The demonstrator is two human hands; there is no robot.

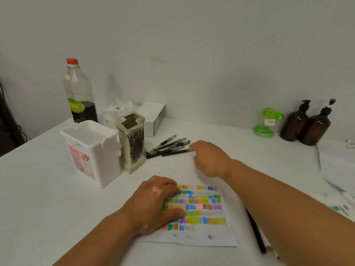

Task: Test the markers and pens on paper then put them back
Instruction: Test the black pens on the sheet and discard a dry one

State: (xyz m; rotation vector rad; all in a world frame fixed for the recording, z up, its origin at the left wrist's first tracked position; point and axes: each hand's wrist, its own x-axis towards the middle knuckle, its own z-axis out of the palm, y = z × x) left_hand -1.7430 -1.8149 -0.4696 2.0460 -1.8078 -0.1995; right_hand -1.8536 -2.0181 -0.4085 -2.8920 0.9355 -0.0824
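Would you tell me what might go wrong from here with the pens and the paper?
The right hand is at the bunched black pens; pulling one may roll the others. The left hand rests on the scribbled paper, so any wet ink might smear. The pen holder beside the pens could tip if bumped.

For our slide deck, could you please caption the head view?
Left hand rests on the scribble-covered paper while the right hand reaches the black pens lying beside the pen holder.
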